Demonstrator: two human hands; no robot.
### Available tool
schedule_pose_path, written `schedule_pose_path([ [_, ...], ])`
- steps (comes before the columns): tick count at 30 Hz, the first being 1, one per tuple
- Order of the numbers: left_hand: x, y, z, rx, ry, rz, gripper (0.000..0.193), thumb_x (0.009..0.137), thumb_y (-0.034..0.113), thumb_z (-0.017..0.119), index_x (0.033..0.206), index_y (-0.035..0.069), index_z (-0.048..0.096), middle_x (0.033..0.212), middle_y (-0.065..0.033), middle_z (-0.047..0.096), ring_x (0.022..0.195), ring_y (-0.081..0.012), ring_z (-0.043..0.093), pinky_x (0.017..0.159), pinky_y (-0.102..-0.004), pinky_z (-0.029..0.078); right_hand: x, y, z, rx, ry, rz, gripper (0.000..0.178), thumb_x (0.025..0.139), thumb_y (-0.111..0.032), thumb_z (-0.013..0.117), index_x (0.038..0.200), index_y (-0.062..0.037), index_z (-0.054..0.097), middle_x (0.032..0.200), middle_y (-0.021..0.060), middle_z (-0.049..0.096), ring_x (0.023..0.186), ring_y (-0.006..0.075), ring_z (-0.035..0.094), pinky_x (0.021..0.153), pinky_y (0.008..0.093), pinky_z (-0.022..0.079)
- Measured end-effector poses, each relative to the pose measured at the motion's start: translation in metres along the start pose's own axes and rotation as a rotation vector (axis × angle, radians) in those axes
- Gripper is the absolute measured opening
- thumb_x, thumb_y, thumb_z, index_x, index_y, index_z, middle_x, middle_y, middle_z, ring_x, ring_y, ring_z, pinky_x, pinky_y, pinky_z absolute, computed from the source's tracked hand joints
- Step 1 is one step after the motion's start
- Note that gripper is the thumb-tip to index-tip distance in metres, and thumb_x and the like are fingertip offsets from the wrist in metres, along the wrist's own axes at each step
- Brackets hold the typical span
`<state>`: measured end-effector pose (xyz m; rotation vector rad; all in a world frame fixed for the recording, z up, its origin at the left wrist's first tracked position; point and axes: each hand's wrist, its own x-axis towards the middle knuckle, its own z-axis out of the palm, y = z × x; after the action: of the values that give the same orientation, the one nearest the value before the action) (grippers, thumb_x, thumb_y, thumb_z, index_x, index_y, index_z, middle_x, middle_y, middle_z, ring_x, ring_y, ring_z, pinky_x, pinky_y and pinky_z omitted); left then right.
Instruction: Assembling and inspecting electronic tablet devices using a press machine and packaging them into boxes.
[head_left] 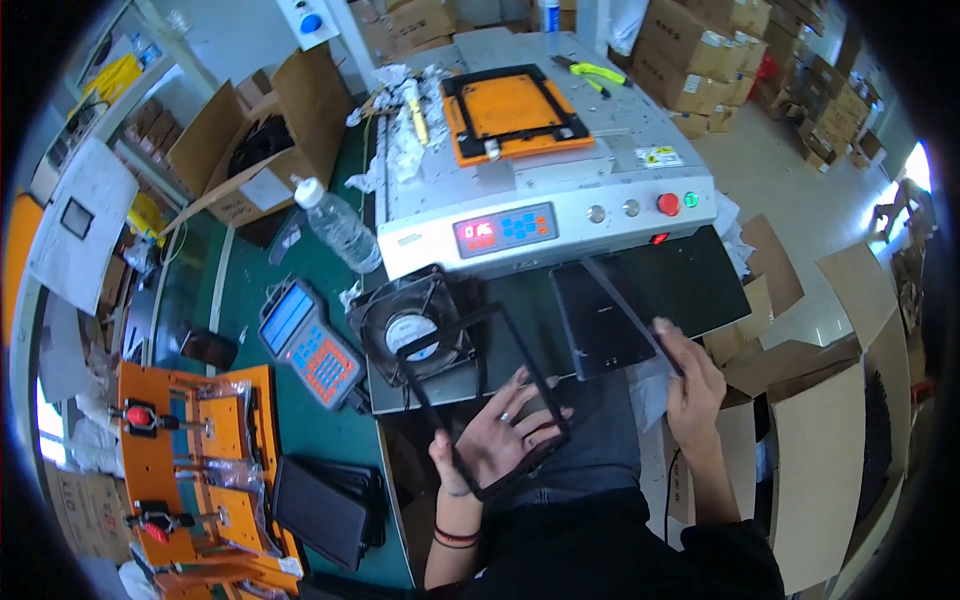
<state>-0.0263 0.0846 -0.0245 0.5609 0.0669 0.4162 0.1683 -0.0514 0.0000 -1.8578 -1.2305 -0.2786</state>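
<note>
My left hand point(492, 448) grips a thin black rectangular frame point(427, 405) by its near side, thumb on the left, fingers spread behind the opening. The frame is tilted and has nothing inside it. My right hand point(692, 388) pinches the near end of a long, thin dark strip point(632, 312), perhaps a panel seen edge-on. It slants across a dark glossy screen panel point(598, 325) at the bench's front edge; whether the two touch I cannot tell. Left of the panel stands a black cooling fan point(408, 330), partly behind the frame.
Ahead is a grey machine point(410, 252) with a lit display, bearing an orange plate point(505, 110) and green-handled cutters point(592, 72). At left are a water bottle point(340, 228), a blue-grey keypad device point(312, 345), black trays point(325, 510) and orange clamp fixtures point(165, 455). Open cartons point(815, 430) stand right.
</note>
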Motion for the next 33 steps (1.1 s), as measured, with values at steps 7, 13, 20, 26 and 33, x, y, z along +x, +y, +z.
schedule_pose_path([
  [7, -0.005, -0.013, 0.003, 0.020, -0.016, -0.032, 0.101, 0.067, 0.065, 0.052, 0.134, -0.002, 0.018, 0.135, -0.0139, 0.027, 0.119, -0.0232, 0.035, 0.099, -0.0332, 0.025, -0.001, -0.051, 0.024, -0.039, -0.084, -0.564, 0.025, 0.081, -0.020, 0.055, 0.105, -0.0242, 0.060, 0.105, 0.0020, 0.061, 0.098, 0.0193, 0.058, 0.083, 0.0322, 0.047],
  [13, -0.020, -0.025, -0.007, 0.045, 0.141, -0.068, 0.087, 0.073, 0.059, 0.053, 0.131, 0.001, 0.025, 0.131, -0.0143, 0.034, 0.119, -0.0247, 0.036, 0.099, -0.0388, 0.029, -0.012, -0.060, 0.037, -0.008, -0.083, -0.567, 0.021, 0.081, -0.025, 0.055, 0.101, -0.0283, 0.060, 0.105, -0.0007, 0.061, 0.097, 0.0169, 0.058, 0.080, 0.0307, 0.049],
  [20, -0.019, -0.032, -0.018, 0.021, 0.110, -0.055, 0.076, 0.078, 0.056, 0.049, 0.128, 0.001, 0.033, 0.127, -0.0137, 0.039, 0.116, -0.0246, 0.040, 0.098, -0.0387, 0.032, -0.021, -0.060, 0.038, 0.010, -0.097, -0.506, 0.021, 0.081, -0.024, 0.055, 0.100, -0.0285, 0.062, 0.105, -0.0009, 0.061, 0.098, 0.0164, 0.058, 0.081, 0.0298, 0.048],
  [26, -0.017, -0.032, -0.016, 0.064, 0.128, -0.004, 0.073, 0.079, 0.054, 0.048, 0.129, 0.002, 0.032, 0.128, -0.0137, 0.039, 0.116, -0.0243, 0.041, 0.097, -0.0371, 0.033, -0.019, -0.063, 0.040, 0.021, -0.101, -0.526, 0.021, 0.078, -0.017, 0.055, 0.097, -0.0232, 0.062, 0.103, 0.0019, 0.061, 0.095, 0.0186, 0.059, 0.078, 0.0289, 0.048],
  [33, -0.010, -0.035, -0.009, -0.086, 0.308, 0.082, 0.078, 0.078, 0.063, 0.038, 0.129, 0.005, 0.032, 0.126, -0.0153, 0.041, 0.115, -0.0272, 0.043, 0.094, -0.0433, 0.038, -0.015, -0.054, 0.046, 0.601, -0.327, -0.403, 0.056, 0.081, -0.045, 0.051, 0.125, -0.0141, 0.039, 0.124, 0.0145, 0.046, 0.116, 0.0316, 0.042, 0.097, 0.0491, 0.030],
])
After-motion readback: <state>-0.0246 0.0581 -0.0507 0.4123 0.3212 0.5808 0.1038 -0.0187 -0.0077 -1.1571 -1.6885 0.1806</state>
